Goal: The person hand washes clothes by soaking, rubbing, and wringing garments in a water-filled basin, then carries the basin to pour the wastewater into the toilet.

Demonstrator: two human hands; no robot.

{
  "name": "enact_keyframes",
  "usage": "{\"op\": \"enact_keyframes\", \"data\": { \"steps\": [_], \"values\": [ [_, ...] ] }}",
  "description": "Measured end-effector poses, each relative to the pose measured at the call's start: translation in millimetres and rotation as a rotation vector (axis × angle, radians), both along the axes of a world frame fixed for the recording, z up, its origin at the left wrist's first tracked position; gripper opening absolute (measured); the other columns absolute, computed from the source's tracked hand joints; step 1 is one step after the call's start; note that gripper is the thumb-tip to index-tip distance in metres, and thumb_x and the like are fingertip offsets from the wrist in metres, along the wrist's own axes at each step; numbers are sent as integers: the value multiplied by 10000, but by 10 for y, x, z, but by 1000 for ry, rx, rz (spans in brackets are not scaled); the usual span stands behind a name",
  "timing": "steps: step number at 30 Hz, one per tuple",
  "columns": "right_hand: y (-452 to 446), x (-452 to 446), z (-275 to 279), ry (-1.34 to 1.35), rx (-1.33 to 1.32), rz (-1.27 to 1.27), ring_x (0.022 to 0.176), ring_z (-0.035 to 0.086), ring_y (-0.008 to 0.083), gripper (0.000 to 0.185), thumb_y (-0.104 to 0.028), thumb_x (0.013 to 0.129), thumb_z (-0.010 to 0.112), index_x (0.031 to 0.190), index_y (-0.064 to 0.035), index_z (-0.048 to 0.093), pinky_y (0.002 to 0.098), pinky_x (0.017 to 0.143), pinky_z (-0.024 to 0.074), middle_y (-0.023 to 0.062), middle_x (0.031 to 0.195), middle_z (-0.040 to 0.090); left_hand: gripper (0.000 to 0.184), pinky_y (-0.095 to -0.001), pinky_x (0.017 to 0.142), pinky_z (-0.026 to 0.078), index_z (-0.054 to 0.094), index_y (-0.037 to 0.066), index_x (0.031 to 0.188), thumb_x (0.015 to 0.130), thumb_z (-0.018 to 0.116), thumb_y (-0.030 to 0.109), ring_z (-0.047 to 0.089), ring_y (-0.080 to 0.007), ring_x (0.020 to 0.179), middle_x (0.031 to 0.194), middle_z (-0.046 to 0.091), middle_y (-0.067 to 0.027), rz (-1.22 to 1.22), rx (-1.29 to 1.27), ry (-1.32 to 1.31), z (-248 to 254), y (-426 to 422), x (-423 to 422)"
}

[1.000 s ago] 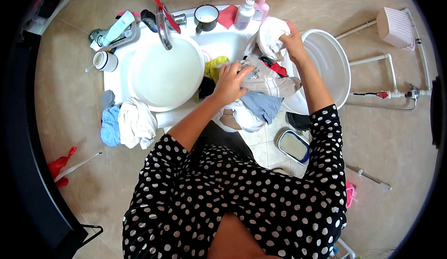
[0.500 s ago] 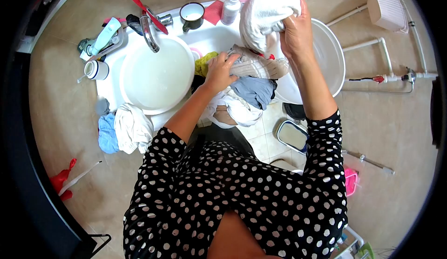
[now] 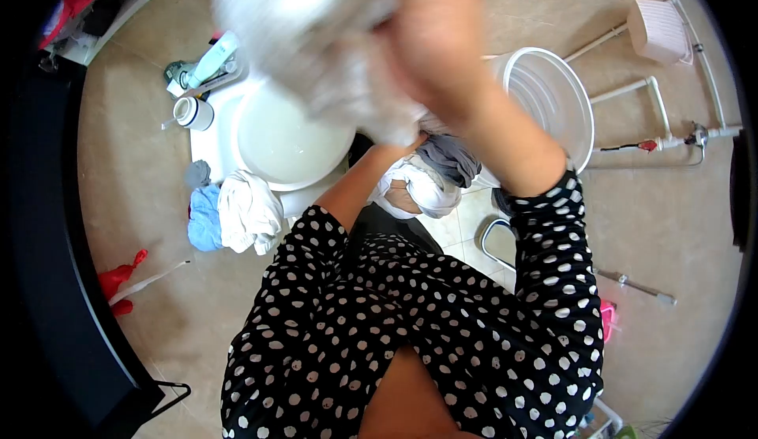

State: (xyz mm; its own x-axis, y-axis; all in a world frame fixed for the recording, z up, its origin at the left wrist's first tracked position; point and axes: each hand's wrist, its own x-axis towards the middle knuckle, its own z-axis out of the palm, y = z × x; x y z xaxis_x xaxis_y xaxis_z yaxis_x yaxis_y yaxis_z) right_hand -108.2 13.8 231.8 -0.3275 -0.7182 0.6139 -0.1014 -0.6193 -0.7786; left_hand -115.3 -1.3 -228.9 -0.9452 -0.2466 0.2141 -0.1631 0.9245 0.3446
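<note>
Raised close to the camera, my right hand [image 3: 438, 40] is closed around a bunched white cloth [image 3: 308, 36]; both are blurred by motion. The cloth covers much of the basin area. My left hand [image 3: 401, 151] is mostly hidden beneath it, with only the wrist side showing, so its fingers cannot be made out. Beside that hand lies dark grey clothing [image 3: 450, 159] on the sink's edge. White clothing [image 3: 430, 190] hangs just below. Water fills the round white basin [image 3: 276, 143] to the left.
A clear plastic tub [image 3: 564, 103] stands to the right. White clothing [image 3: 249, 210] and a light blue cloth [image 3: 205, 222] hang over the sink's left edge. A white mug [image 3: 193, 113] and bottles [image 3: 213, 58] stand at the left. Pipes [image 3: 632, 91] run along the right wall.
My right hand has swung left and up toward the camera with the white cloth, which now covers the tap and mug. The view has shifted slightly. My left hand has become mostly hidden.
</note>
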Motion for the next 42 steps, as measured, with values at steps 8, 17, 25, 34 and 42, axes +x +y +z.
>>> {"op": "enact_keyframes", "data": {
  "steps": [8,17,25,34,42],
  "values": [
    [-918,923,-1805,-145,629,-346,1045,573,357,450,-64,726,674,1143,-29,508,401,917,453,217,1109,577,777,-450,884,426,499,123,1301,588,807,123,522,-399,1041,1122,495,-202,69,378,139,1565,5,361],
    [-99,290,-2036,84,488,-428,1120,491,357,388,-199,730,716,1070,-38,620,412,963,409,177,1148,526,725,-419,962,380,488,50,1291,625,775,52,480,-356,1095,1171,492,-179,-32,385,188,1443,-80,308],
    [758,-341,-2118,480,564,-1121,1281,371,402,277,-216,836,529,1001,-39,665,622,1085,187,198,1226,539,709,-394,1052,314,414,14,1344,724,733,142,412,-318,1228,1315,432,-168,4,511,-65,1558,-81,142],
    [1131,-775,-2659,582,920,-1108,1283,377,393,441,-361,803,601,1153,-94,640,693,1071,70,190,1200,561,708,-372,1075,316,295,14,1422,854,658,231,406,-270,1280,1402,393,-141,-29,575,-108,1697,-7,-111],
    [1213,-990,-2913,609,702,-1117,1214,448,334,363,-349,734,700,1043,-160,675,642,1079,173,120,1166,568,678,-350,1101,256,341,75,1450,862,556,335,346,-228,1342,1474,352,-94,-150,1390,-382,1770,-674,-428]
  ]
}}
